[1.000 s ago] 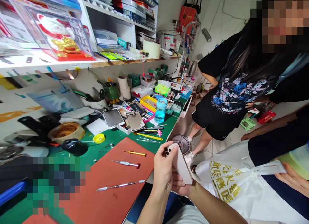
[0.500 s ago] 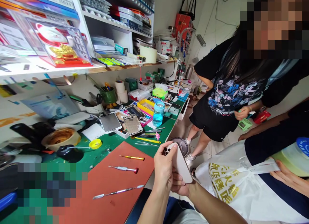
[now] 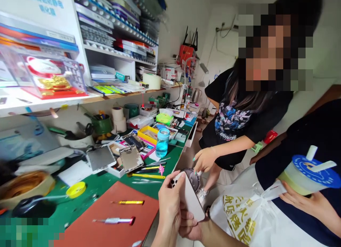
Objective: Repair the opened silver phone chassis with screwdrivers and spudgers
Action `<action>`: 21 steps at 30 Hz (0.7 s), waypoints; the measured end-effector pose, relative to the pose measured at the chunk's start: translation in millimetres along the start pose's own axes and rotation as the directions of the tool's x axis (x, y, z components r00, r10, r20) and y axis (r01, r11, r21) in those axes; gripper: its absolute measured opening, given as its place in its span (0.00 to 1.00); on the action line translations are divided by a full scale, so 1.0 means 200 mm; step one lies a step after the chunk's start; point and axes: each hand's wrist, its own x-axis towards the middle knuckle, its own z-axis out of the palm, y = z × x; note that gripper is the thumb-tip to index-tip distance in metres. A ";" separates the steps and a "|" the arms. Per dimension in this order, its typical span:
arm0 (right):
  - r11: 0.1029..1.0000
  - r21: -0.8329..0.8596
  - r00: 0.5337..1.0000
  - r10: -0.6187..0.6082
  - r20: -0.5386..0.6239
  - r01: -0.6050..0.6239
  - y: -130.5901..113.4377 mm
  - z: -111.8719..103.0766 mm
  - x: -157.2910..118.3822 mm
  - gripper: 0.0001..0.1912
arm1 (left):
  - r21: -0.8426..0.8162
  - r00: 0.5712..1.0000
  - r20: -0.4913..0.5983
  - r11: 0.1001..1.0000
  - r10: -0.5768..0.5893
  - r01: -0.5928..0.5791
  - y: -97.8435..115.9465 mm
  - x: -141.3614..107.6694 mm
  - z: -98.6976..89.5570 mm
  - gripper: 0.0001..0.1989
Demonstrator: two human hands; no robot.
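A pale phone [image 3: 192, 197] is held between both hands, its back with the round camera lenses showing. My left hand [image 3: 169, 199] grips its upper left side, with the thumb on the back near the lenses. Fingers of my right hand [image 3: 190, 225] are wrapped round the lower part from beneath. To the left, a yellow-handled screwdriver [image 3: 131, 202] and a silver one with a red end [image 3: 117, 220] lie on the brown mat [image 3: 112, 208].
Phone parts [image 3: 130, 158], a blue bottle [image 3: 162, 143] and tweezers [image 3: 146, 181] are on the green bench. A person in black [image 3: 231, 122] stands ahead, one hand [image 3: 206, 159] near the phone. Another person at the right holds a drink cup [image 3: 301, 174] and white bag [image 3: 237, 218].
The view has shifted, with the bench lower and further left. The standing person's arm has reached out toward the phone. The cup at the right shows more fully. Both my hands keep the phone.
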 end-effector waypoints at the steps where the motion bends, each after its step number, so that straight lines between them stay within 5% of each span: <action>1: 0.987 -0.073 0.982 0.129 -0.140 -0.140 -0.08 0.04 -0.05 0.38 | 0.001 1.000 0.000 1.000 0.000 0.000 0.00 0.01 0.00 0.40; 5: 0.883 -0.261 0.854 0.242 -0.460 -0.391 -0.24 0.20 -0.15 0.38 | 0.015 1.000 -0.009 1.000 -0.011 0.011 0.00 0.02 0.02 0.40; 10: 0.687 -0.453 0.717 0.144 -0.682 -0.568 -0.25 0.29 -0.10 0.26 | 0.012 0.998 -0.023 0.998 -0.056 0.056 0.00 0.02 0.04 0.40; 16: 0.509 -0.582 0.684 0.018 -0.729 -0.634 -0.42 0.07 0.05 0.20 | -0.047 0.999 0.033 0.998 0.033 -0.031 -0.02 0.00 0.04 0.40; 21: 0.243 -0.666 0.591 -0.318 -0.741 -0.705 -0.50 -0.10 0.22 0.14 | -0.030 0.999 0.024 0.999 0.029 -0.029 -0.04 0.01 0.04 0.35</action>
